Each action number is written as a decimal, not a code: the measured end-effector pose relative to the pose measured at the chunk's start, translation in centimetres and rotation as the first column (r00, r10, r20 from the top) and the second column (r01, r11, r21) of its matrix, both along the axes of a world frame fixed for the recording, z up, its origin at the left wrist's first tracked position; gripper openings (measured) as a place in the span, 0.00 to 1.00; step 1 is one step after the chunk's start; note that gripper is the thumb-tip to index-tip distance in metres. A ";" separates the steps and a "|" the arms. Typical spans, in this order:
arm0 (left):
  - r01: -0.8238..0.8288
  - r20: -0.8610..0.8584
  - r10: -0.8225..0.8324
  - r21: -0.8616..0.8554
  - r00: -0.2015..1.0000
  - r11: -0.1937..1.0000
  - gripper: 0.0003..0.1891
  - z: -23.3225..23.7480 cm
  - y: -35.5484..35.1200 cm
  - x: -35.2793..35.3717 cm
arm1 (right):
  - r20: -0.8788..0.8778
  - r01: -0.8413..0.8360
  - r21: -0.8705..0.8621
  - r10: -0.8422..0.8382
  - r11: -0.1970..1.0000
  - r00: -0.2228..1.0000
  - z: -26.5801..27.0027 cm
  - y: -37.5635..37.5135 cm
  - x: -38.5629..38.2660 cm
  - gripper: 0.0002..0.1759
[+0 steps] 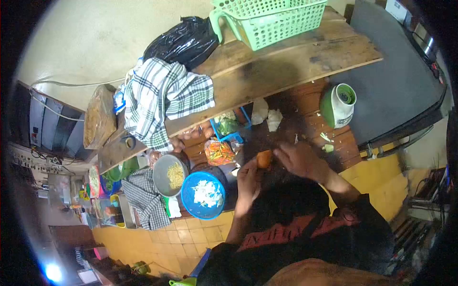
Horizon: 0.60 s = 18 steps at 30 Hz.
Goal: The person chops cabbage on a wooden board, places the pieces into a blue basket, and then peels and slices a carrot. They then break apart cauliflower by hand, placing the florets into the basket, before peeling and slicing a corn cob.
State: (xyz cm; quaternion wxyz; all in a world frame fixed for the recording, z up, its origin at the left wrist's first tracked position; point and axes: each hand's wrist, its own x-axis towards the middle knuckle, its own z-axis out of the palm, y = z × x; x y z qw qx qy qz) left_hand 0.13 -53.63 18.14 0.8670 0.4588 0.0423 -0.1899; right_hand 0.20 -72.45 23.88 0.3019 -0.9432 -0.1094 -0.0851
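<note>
My left hand [248, 180] is closed, its fingertips against a thick orange piece that looks like carrot [264, 159]. On the other side of that piece, close by, is my right hand [303, 161], its fingers bent together; anything in them is hidden. Left of my hands stands a blue basket [184, 193] with chopped white pieces [208, 193]. Beside it is a grey bowl [158, 177] of yellowish strips. A plastic bag of orange and green vegetables [219, 152] lies above the basket. Pale scraps [326, 138] are scattered right of my hands.
A raised wooden plank [305, 62] crosses above the work surface, bearing a green perforated basket [286, 26], a black plastic bag [183, 43] and a checked cloth [164, 95]. A green and white appliance base [339, 107] stands at right. A small blue crate [247, 117] holds vegetables.
</note>
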 end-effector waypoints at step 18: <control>-0.065 0.084 0.067 -0.027 0.994 0.998 0.13 0.2 -1.3 -0.1 | -0.037 -0.140 0.056 0.142 0.989 0.989 0.6 -0.2 -1.2 0.16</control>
